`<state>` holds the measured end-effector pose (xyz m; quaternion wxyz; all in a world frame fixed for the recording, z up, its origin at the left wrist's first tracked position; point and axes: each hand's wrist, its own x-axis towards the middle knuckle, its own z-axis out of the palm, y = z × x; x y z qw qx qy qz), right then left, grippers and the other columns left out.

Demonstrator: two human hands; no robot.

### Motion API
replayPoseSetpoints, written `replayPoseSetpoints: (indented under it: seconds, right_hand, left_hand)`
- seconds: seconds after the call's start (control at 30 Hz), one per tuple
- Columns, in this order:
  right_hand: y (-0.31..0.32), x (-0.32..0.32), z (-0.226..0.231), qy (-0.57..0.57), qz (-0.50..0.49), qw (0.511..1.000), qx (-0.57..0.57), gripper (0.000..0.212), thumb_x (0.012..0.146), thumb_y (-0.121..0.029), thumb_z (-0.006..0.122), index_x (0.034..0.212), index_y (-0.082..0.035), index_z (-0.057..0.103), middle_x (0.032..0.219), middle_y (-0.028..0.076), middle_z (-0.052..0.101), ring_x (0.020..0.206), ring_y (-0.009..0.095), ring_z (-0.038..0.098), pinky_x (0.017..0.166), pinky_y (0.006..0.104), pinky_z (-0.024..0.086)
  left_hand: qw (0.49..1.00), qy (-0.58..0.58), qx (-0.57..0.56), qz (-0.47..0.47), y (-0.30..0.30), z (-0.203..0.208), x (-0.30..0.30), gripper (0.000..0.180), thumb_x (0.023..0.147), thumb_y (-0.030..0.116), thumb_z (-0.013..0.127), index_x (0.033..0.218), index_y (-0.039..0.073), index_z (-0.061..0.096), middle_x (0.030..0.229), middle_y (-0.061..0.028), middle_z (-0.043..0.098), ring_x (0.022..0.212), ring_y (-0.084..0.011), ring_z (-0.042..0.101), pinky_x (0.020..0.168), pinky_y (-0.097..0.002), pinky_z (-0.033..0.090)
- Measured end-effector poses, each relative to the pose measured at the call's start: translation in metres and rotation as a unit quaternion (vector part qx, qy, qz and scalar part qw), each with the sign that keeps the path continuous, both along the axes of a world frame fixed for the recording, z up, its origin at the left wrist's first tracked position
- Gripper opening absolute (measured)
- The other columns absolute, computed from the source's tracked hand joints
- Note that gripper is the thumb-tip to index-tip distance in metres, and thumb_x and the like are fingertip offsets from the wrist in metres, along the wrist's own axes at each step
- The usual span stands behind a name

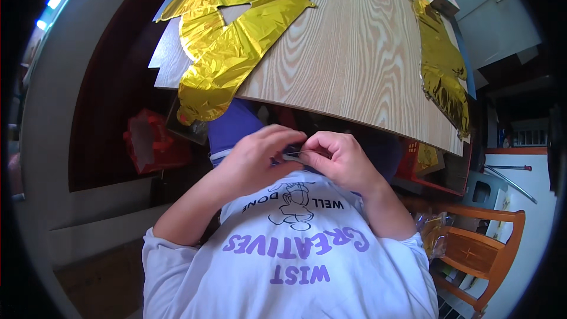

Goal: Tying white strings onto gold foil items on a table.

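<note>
1. The table stretches out in front of you.
2. A wooden chair stands to your right.
3. The wide foil, gold and crumpled, hangs over the table's near edge on your left.
4. The narrow foil, also gold, lies along the right edge.
5. Your left hand curves beside the strip; whether its fingers grip, you cannot tell.
6. Your right hand pinches the strip, thumb against finger.
7. The strip, thin and pale, sits between your hands, short of the table.
</note>
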<state>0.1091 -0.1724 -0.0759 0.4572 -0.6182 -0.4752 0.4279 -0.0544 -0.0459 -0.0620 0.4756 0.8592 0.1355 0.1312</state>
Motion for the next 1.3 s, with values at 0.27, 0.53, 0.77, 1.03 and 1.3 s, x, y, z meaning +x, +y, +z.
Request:
replayPoseSetpoints:
  seconds: [0.27, 0.53, 0.77, 1.03, 1.3]
  right_hand:
    - [-0.013, 0.023, 0.02, 0.152, -0.034, 0.986, 0.06, 0.043, 0.085, -0.02, 0.071, 0.119, -0.001, 0.055, 0.105, 0.005, 0.06, 0.092, 0.011, 0.055, 0.083, 0.0254, 0.045]
    - [0.022, 0.009, 0.028, 0.376, 0.08, 0.922, -0.038, 0.041, 0.095, -0.031, 0.057, 0.123, -0.002, 0.053, 0.103, 0.003, 0.062, 0.092, 0.009, 0.056, 0.082, 0.0231, 0.045]
    - [0.027, 0.016, 0.044, -0.05, 0.035, 0.989, 0.135, 0.018, 0.095, -0.017, 0.056, 0.096, 0.001, 0.062, 0.08, 0.008, 0.066, 0.075, 0.015, 0.063, 0.069, 0.0283, 0.05]
    - [0.036, 0.022, 0.049, 0.012, -0.014, 0.996, 0.088, 0.016, 0.093, -0.011, 0.055, 0.093, 0.003, 0.063, 0.08, 0.01, 0.066, 0.075, 0.012, 0.062, 0.068, 0.027, 0.049]
    - [0.03, 0.025, 0.038, -0.018, -0.005, 0.997, 0.078, 0.015, 0.093, -0.011, 0.057, 0.093, 0.002, 0.064, 0.078, 0.007, 0.065, 0.072, 0.011, 0.06, 0.066, 0.0261, 0.048]
  left_hand:
    - [0.989, -0.072, 0.113, -0.065, 0.011, 0.045, 0.032, 0.012, 0.078, 0.005, 0.07, 0.089, 0.001, 0.07, 0.074, -0.0108, 0.065, 0.065, -0.0238, 0.065, 0.059, -0.0317, 0.051]
    - [0.988, -0.041, 0.14, -0.049, 0.036, 0.087, 0.026, 0.011, 0.079, 0.005, 0.067, 0.088, 0.001, 0.07, 0.077, -0.0115, 0.061, 0.066, -0.0272, 0.063, 0.061, -0.0346, 0.051]
    - [1.0, -0.029, 0.009, 0.004, 0.06, 0.056, 0.006, 0.017, 0.081, 0.007, 0.069, 0.096, -0.001, 0.069, 0.08, -0.0101, 0.062, 0.065, -0.016, 0.061, 0.057, -0.0253, 0.046]
    - [0.99, -0.085, 0.11, 0.007, 0.034, 0.062, 0.036, 0.026, 0.075, 0.008, 0.076, 0.099, 0.001, 0.07, 0.085, -0.009, 0.067, 0.07, -0.0165, 0.067, 0.062, -0.0272, 0.053]
    - [0.989, -0.043, 0.131, -0.057, 0.044, 0.064, 0.031, 0.014, 0.08, 0.004, 0.069, 0.093, -0.001, 0.07, 0.079, -0.0102, 0.067, 0.068, -0.0225, 0.067, 0.062, -0.0299, 0.053]
